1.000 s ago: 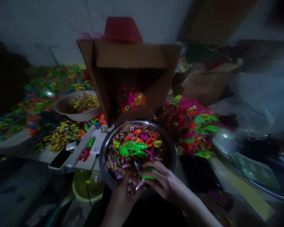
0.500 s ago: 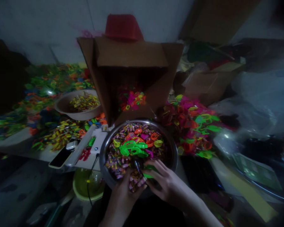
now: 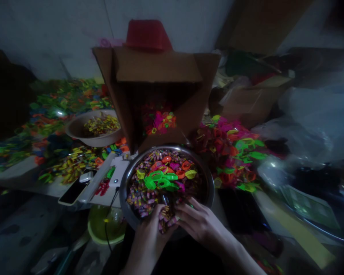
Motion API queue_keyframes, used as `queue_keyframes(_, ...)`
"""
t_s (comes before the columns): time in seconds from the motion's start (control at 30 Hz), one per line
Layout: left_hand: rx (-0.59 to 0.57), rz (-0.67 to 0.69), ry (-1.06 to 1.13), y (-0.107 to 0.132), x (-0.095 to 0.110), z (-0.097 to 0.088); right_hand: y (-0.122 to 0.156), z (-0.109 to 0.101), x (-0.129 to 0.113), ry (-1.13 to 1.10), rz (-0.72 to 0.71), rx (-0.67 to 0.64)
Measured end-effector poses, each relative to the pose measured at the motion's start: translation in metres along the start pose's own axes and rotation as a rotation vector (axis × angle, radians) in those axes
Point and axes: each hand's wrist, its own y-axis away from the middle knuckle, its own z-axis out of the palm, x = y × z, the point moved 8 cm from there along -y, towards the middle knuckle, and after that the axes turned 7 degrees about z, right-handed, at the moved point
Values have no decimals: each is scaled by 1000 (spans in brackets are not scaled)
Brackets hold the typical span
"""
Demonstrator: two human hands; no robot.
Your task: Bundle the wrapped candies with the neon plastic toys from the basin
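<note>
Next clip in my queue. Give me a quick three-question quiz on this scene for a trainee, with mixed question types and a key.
1. Multiple choice: what sits on top of the cardboard box?
A) a phone
B) a red plastic tub
C) a pale bowl
2. True or false: both hands are inside the cardboard box.
3. Fill in the blank: the largest clump of plastic pieces lying in the metal basin is bright ____.

Key:
1. B
2. False; the left hand and right hand are at the metal basin's near side.
3. green
</note>
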Motion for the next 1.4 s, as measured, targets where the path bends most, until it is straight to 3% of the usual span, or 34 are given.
queue_keyframes(0.23,-50,-4,68,-1,2,5,3,3,4,-44,35,7)
queue_keyframes(0.3,-100,-47,157,-2,-2,10,3,7,18,-157,167,-58)
queue_keyframes(0.4,-135,-109,354,-4,-14,14,14,14,45,-397,329,-259)
queue_keyframes(0.47,-124,-149,481,-6,-26,13,22,3,67,-492,363,-303)
queue_keyframes(0.5,-109,-165,528,-7,-32,12,26,-9,82,-490,389,-267)
queue_keyframes(0.63,-39,-250,561,-5,-54,13,38,-74,157,-280,649,159)
queue_keyframes(0.7,-34,-315,558,-2,-60,20,47,-94,178,-126,776,398)
queue_keyframes(0.77,-51,-365,602,1,-60,29,43,-80,177,-87,767,427)
queue_keyframes(0.9,-30,-448,732,4,-51,33,10,12,135,-89,536,-28)
queue_keyframes(1.0,-6,-496,850,3,-43,29,-7,57,106,-31,451,-155)
queue_keyframes(1.13,-22,-519,911,5,-35,22,-23,74,99,88,497,-171)
queue_keyframes(1.3,0,-472,777,14,-34,9,-25,76,107,86,548,-183)
queue_keyframes(1.4,-7,-424,809,12,-36,14,-21,76,110,63,548,-187)
